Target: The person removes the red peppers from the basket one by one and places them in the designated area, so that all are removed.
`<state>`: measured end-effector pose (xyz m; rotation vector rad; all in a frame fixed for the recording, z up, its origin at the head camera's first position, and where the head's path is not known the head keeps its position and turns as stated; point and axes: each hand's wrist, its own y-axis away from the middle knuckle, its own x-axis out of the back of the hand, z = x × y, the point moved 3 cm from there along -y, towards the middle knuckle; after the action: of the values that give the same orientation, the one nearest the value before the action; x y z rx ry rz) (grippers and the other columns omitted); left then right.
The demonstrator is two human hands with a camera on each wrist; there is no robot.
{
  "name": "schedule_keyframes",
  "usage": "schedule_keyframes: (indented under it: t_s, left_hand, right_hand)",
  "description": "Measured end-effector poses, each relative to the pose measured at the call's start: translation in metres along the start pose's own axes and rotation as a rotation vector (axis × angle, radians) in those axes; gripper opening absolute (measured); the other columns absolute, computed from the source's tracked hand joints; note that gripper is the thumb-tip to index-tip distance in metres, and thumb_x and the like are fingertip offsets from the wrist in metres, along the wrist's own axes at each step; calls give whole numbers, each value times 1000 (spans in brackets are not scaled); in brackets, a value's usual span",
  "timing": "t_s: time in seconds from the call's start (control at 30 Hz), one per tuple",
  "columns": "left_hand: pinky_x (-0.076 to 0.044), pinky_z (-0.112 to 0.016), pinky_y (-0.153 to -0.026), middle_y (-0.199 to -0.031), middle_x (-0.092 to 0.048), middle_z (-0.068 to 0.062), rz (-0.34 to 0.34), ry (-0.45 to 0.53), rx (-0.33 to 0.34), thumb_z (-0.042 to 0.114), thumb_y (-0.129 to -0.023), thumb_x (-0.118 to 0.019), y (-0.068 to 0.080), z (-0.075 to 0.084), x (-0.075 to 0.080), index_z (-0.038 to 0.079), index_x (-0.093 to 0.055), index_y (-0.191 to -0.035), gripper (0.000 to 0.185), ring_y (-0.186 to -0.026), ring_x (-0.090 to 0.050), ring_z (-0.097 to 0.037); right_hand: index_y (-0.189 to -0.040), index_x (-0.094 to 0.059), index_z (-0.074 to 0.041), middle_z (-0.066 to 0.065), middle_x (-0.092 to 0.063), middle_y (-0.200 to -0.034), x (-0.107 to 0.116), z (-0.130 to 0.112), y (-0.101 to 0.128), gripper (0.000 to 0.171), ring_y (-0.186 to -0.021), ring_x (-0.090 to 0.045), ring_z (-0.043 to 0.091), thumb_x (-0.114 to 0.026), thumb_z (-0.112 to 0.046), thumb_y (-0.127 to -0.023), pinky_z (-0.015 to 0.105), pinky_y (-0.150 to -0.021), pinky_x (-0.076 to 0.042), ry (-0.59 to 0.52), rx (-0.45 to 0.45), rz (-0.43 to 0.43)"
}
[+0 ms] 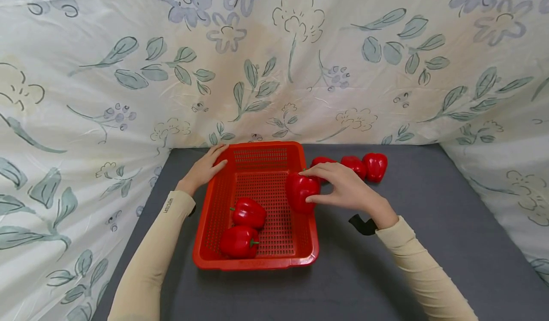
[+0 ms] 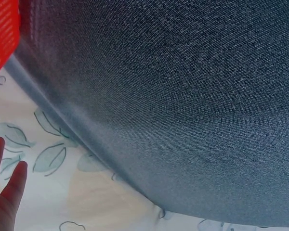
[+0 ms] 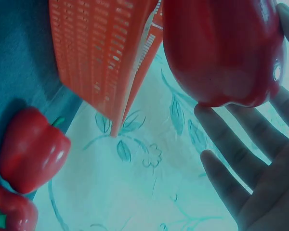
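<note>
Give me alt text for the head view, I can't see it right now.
The right hand holds a red pepper over the right side of a red basket with two peppers inside. The left hand rests on the basket's far left corner; three more peppers lie on the grey table.

Flower-printed sheet (image 1: 274, 58) behind and beside the grey table (image 1: 450, 225).

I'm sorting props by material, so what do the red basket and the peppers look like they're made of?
Basket: rigid moulded plastic, judging by its uniform perforated grid and smooth rim. Peppers, such as the one the right hand holds: glossy skin with sharp highlights and green stems; real or plastic imitation, the look leaves it open.
</note>
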<state>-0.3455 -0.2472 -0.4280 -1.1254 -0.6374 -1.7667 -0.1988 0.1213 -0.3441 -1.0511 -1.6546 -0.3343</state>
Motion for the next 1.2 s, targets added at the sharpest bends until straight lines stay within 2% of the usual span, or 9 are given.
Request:
schedule_keyframes:
  t_s: [0.23, 0.7, 1.03, 1.2]
  left_hand:
    - [-28, -57, -105, -152, -19, -6, -1, -2, -17, 40, -96, -39, 1, -2, 0, 25, -20, -149, 58, -135, -28, -32]
    - [-28, -58, -105, -152, -21, -7, -3, -2, -40, 39, -96, -40, 5, -3, 1, 23, -21, -149, 58, -134, -30, -34]
    - [-28, -56, -105, -151, -21, -7, 3, 4, -43, 38, -96, -41, 3, -3, 2, 22, -22, -148, 57, -135, -30, -33]
    - [-28, -57, -105, -152, -20, -6, -8, 3, -36, 39, -96, -40, 1, -5, 2, 24, -21, -149, 58, -135, -29, -32]
  right_hand:
    - [-124, -57, -28, -9, -62, -115, 8, 11, 11, 63, -99, -56, 8, -75, -52, -69, 41, -85, -49, -35, -47, 50]
    - [-120, -59, -31, -13, -62, -108, 13, 25, 34, 60, -93, -54, 5, -80, -45, -65, 35, -74, -53, -22, -136, 115]
    - [-120, -59, -29, -8, -62, -110, 11, 39, 46, 60, -93, -56, 8, -80, -44, -66, 37, -72, -55, -17, -190, 120]
    - [-122, -59, -23, 0, -62, -115, 9, 47, 53, 64, -96, -57, 17, -81, -42, -65, 41, -73, -54, -3, -227, 111]
